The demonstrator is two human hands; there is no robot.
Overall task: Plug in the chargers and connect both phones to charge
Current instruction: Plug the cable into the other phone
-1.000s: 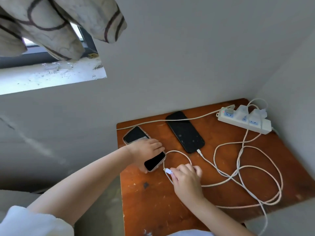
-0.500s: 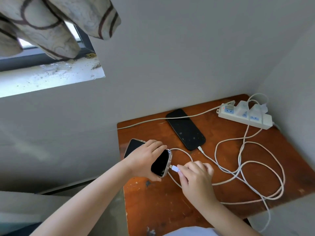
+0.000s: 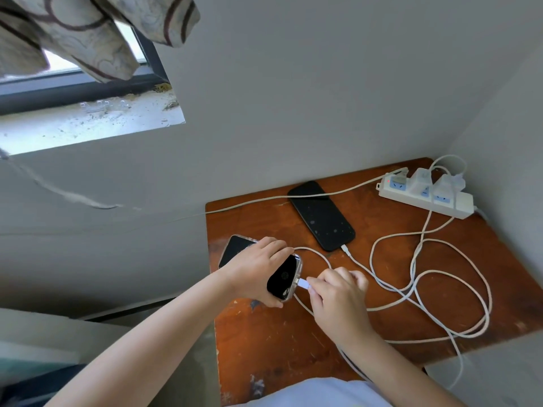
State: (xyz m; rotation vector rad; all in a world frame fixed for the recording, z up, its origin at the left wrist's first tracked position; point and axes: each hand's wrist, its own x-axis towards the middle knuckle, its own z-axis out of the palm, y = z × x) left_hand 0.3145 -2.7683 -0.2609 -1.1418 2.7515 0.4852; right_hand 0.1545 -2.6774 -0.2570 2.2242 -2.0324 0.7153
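A black phone [image 3: 321, 215] lies flat on the brown table [image 3: 367, 318] with a white cable plugged into its near end. My left hand [image 3: 255, 270] grips a second phone in a clear case [image 3: 283, 277], lifted and tilted at the table's left side. My right hand [image 3: 338, 292] pinches the white cable plug [image 3: 304, 283], whose tip touches the bottom end of that phone. Two white chargers [image 3: 432, 182] sit in the white power strip [image 3: 426, 198] at the back right.
Loops of white cable [image 3: 440, 289] spread over the table's right half. The strip's own cord [image 3: 264, 202] runs left off the table along the wall. Grey walls close in behind and to the right. A window sill and curtain are at upper left.
My left hand lifted the cased phone off the table and turned its bottom end toward my right hand. The right hand brought the plug up to the phone's port.
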